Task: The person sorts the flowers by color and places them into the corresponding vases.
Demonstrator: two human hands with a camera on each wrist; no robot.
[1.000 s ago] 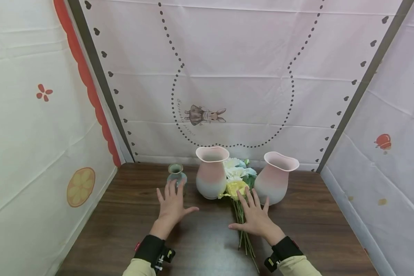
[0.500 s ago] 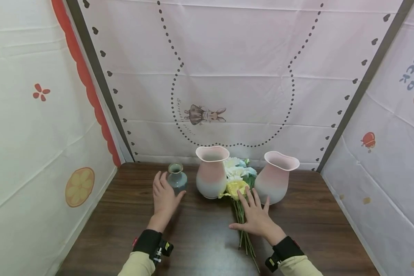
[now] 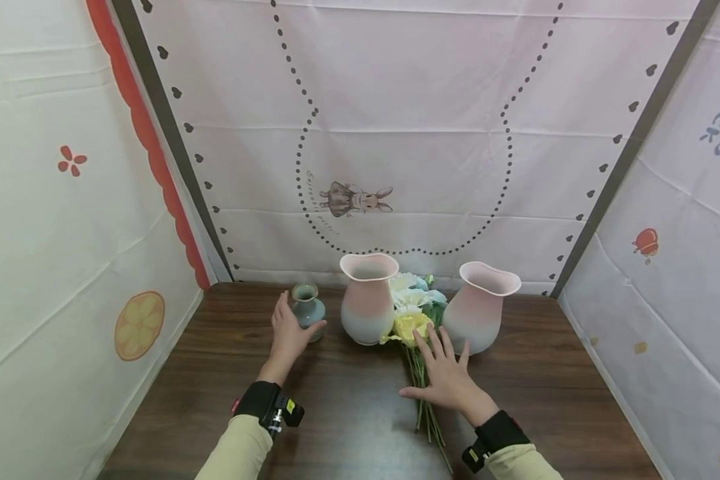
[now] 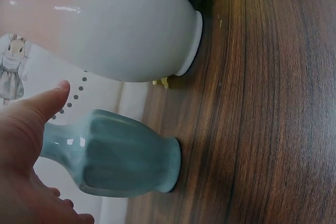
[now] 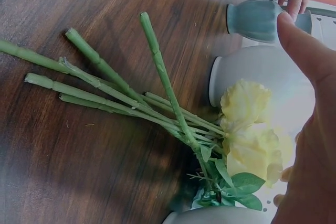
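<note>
A small blue-green vase (image 3: 309,313) stands upright at the left of the group. My left hand (image 3: 289,335) is right beside it, fingers along its left side and thumb spread across its front. In the left wrist view the thumb (image 4: 50,100) is held apart from the vase's neck. My right hand (image 3: 450,380) spreads its fingers over the bunch of artificial flowers (image 3: 412,327), near the yellow bloom. Their green stems (image 5: 113,95) lie bare on the table, pointing toward me. Two pink-and-white vases, one left (image 3: 369,303) and one right (image 3: 477,313), flank the flowers.
The dark wooden table (image 3: 360,427) has printed cloth walls on three sides. The back cloth (image 3: 408,167) rises close behind the vases. Each wrist wears a black strap with a small camera.
My left hand has moved left and forward from in front of the small vase to its left side. The right hand has stayed in place over the flowers.
</note>
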